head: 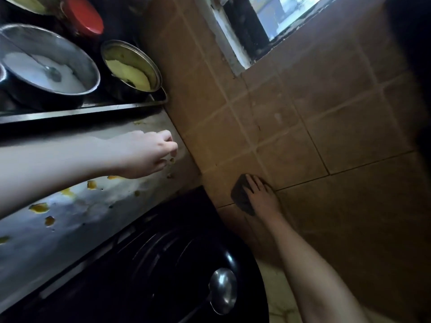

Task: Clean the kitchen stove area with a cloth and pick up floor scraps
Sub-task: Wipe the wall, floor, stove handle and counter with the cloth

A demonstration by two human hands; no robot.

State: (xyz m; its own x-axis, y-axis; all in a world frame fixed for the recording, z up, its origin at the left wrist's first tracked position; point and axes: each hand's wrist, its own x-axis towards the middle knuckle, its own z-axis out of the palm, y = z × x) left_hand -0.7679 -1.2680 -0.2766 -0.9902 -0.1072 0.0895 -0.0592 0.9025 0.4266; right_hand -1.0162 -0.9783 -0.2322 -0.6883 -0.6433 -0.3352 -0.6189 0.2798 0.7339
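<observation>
Head view: right hand [263, 197] presses the dark cloth [241, 198] under straight fingers, flat for scrubbing wall tile [303, 141], while left hand [149, 155] bunches its fingertips just above a yellow scrap [172, 160], likely to pinch it; grip unclear.

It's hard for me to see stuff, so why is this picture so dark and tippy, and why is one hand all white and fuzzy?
Head view: the camera is tilted, so the counter slants; light seems to come mainly from the window, leaving the corners dark; the left hand looks washed out and soft, with glare on the counter beside it.
</observation>
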